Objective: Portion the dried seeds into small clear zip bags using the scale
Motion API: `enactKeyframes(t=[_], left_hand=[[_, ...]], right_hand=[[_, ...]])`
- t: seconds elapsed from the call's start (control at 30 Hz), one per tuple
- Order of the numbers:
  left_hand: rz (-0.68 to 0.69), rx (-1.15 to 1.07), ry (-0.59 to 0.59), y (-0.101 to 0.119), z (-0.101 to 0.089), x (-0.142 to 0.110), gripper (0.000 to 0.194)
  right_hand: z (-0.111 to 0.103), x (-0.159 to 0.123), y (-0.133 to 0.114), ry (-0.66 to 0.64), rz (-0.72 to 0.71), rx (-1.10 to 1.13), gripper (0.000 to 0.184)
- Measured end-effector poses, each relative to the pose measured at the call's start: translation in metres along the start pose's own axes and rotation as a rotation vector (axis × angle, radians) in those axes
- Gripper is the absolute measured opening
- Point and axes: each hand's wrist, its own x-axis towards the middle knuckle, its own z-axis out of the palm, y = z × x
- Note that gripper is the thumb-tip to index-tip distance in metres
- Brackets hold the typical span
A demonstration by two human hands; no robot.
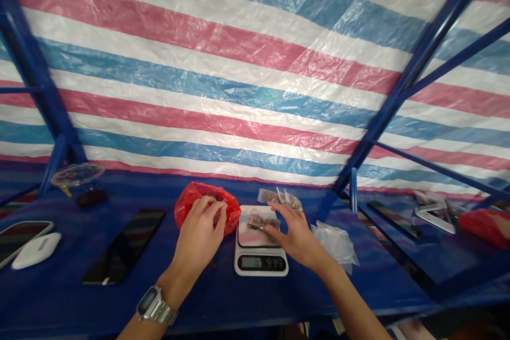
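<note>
My left hand, with a metal wristwatch on its wrist, reaches into the mouth of a red plastic bag; its fingers are curled and pinched, and what they hold is hidden. My right hand rests at the right edge of a small white kitchen scale, its fingers on a small clear bag of brown pieces that lies on the scale's platform. More filled clear bags lie just behind the scale.
A stack of clear plastic bags lies right of the scale. A dark phone lies flat at left, with a white device and a tablet further left. Blue frame posts and a striped tarp back the blue table. Another red bag sits far right.
</note>
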Motion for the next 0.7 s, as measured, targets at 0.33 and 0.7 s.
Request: enactKeyframes(t=[0.33,0.7], left_hand=[[-0.003,-0.002,0.051,-0.006,0.001,-0.002,0.027],[0.008,0.010,0.075,-0.018,-0.007,-0.003,0.028]], right_hand=[[-0.022,-0.004,0.021,0.272,0.055,-0.029,0.030],[-0.018,0.003,0.012,0.347,0.059,-0.053,0.027]])
